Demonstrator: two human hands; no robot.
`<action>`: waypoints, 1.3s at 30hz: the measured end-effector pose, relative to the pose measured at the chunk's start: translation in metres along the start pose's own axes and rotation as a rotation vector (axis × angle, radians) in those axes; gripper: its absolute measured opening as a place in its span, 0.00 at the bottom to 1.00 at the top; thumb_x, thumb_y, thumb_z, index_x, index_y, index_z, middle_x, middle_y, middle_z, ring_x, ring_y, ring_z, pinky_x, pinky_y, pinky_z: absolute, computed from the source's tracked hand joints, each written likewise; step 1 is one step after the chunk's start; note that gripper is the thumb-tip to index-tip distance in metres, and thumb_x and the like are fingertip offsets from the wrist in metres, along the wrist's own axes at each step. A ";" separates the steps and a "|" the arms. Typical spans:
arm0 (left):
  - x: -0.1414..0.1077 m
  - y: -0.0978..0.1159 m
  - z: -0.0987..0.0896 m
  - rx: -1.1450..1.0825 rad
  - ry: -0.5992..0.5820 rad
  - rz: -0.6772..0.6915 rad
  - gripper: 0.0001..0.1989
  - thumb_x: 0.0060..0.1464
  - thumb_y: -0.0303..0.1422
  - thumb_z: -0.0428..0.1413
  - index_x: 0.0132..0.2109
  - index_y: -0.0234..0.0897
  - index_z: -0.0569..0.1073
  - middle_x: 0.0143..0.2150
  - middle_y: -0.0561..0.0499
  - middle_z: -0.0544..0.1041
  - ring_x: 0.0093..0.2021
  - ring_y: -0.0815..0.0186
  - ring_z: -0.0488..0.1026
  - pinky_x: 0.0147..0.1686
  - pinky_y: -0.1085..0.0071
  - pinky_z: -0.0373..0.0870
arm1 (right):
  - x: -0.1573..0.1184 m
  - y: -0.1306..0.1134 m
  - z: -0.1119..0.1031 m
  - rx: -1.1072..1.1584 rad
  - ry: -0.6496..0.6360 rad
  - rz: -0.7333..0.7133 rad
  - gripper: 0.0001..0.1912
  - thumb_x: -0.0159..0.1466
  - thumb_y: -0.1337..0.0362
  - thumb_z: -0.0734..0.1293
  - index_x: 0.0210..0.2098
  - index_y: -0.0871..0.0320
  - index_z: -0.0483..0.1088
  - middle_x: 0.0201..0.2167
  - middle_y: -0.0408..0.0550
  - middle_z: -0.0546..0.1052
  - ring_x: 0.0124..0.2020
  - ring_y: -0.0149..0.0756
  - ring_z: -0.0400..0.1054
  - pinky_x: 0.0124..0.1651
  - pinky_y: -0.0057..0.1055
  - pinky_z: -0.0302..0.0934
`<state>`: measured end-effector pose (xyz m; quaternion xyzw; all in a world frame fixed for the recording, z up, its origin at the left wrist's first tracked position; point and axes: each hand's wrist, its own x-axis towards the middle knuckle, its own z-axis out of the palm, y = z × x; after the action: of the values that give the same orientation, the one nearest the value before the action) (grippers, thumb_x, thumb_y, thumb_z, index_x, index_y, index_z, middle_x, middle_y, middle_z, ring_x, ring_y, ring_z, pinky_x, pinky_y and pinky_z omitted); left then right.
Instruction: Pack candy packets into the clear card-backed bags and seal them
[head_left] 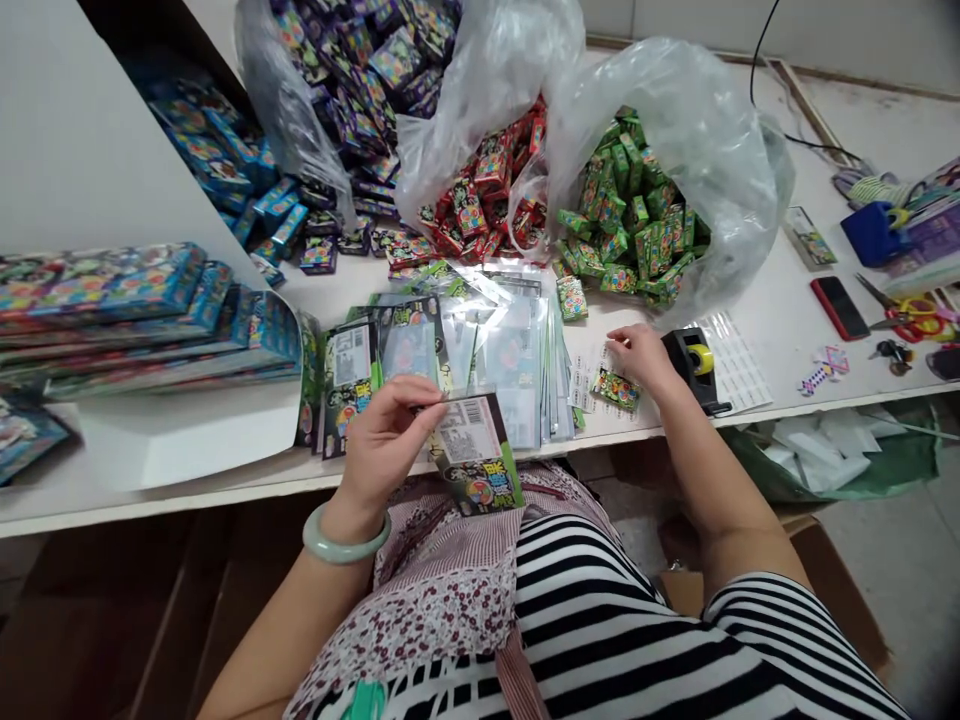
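Note:
My left hand [394, 430], with a pale bangle at the wrist, pinches the top edge of a printed packaging bag [480, 455], black and green with a barcode. The bag hangs tilted over the table's front edge. Beneath and behind it lies a spread stack of similar clear-fronted bags [510, 345]. My right hand [637, 355] is over a small white label sheet [585, 385], thumb and fingertips together; anything between them is too small to make out. Just below those fingers, a small green packet [616, 388] lies on the sheet.
Plastic bags of purple boxes [360, 90], red boxes [480, 190] and green boxes [637, 220] line the back. Stacked blue boxes [150, 310] stand left. A tape dispenser [696, 365], phone [838, 308] and scissors [904, 315] lie right.

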<state>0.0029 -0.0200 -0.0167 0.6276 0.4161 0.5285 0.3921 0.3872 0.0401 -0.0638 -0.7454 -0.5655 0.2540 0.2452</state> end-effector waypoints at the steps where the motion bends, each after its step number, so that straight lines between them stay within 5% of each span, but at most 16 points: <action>1: 0.000 0.000 0.001 0.001 -0.006 0.007 0.07 0.54 0.35 0.65 0.35 0.39 0.75 0.35 0.51 0.76 0.39 0.66 0.75 0.38 0.70 0.73 | 0.001 0.005 0.003 0.014 -0.019 0.018 0.05 0.56 0.65 0.69 0.31 0.61 0.76 0.33 0.48 0.73 0.33 0.35 0.65 0.49 0.38 0.61; 5: 0.001 0.001 0.002 0.019 -0.017 0.020 0.06 0.55 0.35 0.64 0.35 0.40 0.75 0.35 0.50 0.76 0.39 0.66 0.75 0.38 0.69 0.73 | 0.000 0.011 0.008 0.119 -0.099 0.098 0.06 0.55 0.63 0.70 0.27 0.59 0.70 0.24 0.42 0.70 0.28 0.32 0.64 0.39 0.34 0.63; 10: 0.001 -0.001 0.002 0.017 -0.041 0.046 0.05 0.55 0.34 0.63 0.36 0.40 0.74 0.35 0.51 0.75 0.39 0.66 0.74 0.38 0.69 0.73 | -0.009 0.000 -0.020 0.299 -0.193 0.153 0.20 0.55 0.49 0.71 0.28 0.57 0.63 0.26 0.42 0.70 0.28 0.31 0.67 0.35 0.34 0.68; 12: 0.002 0.000 0.006 0.009 -0.051 0.060 0.05 0.56 0.34 0.62 0.36 0.40 0.74 0.35 0.51 0.75 0.38 0.67 0.74 0.37 0.70 0.72 | -0.020 -0.026 -0.031 0.372 -0.255 0.069 0.23 0.53 0.44 0.72 0.28 0.56 0.64 0.28 0.43 0.71 0.30 0.31 0.68 0.37 0.35 0.68; 15: 0.003 0.003 0.012 0.014 -0.064 0.063 0.07 0.58 0.36 0.61 0.35 0.39 0.72 0.34 0.51 0.73 0.37 0.68 0.73 0.36 0.70 0.70 | -0.043 -0.092 -0.036 0.436 -0.416 -0.271 0.21 0.57 0.43 0.71 0.30 0.56 0.69 0.30 0.45 0.72 0.33 0.33 0.67 0.40 0.35 0.66; 19: 0.001 0.006 0.015 0.029 -0.083 0.053 0.08 0.60 0.37 0.59 0.35 0.39 0.70 0.34 0.51 0.72 0.36 0.67 0.71 0.36 0.69 0.69 | -0.071 -0.181 -0.016 0.324 -0.590 -0.667 0.15 0.64 0.51 0.68 0.28 0.54 0.70 0.34 0.48 0.75 0.37 0.36 0.68 0.43 0.35 0.64; 22: -0.003 0.008 0.012 0.033 -0.105 0.049 0.06 0.61 0.35 0.56 0.36 0.40 0.70 0.34 0.51 0.71 0.36 0.67 0.70 0.36 0.68 0.68 | -0.075 -0.212 0.008 0.210 -0.622 -0.749 0.11 0.63 0.55 0.67 0.29 0.55 0.71 0.33 0.47 0.76 0.36 0.37 0.69 0.40 0.35 0.63; 34: -0.003 0.009 0.005 -0.041 -0.126 0.001 0.11 0.65 0.41 0.52 0.36 0.39 0.69 0.35 0.51 0.71 0.38 0.65 0.69 0.40 0.65 0.67 | -0.060 -0.220 0.028 0.037 -0.666 -0.729 0.12 0.60 0.55 0.71 0.25 0.53 0.72 0.24 0.44 0.75 0.26 0.34 0.65 0.29 0.32 0.54; 39: -0.004 0.007 0.010 -0.055 -0.083 -0.004 0.14 0.60 0.45 0.59 0.37 0.39 0.69 0.35 0.51 0.70 0.38 0.66 0.69 0.40 0.66 0.68 | -0.058 -0.220 0.032 -0.002 -0.649 -0.714 0.08 0.59 0.60 0.71 0.24 0.53 0.72 0.24 0.44 0.75 0.25 0.34 0.64 0.29 0.33 0.52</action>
<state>0.0135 -0.0262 -0.0129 0.6372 0.3859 0.5124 0.4273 0.1946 0.0395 0.0615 -0.3873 -0.8335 0.3730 0.1272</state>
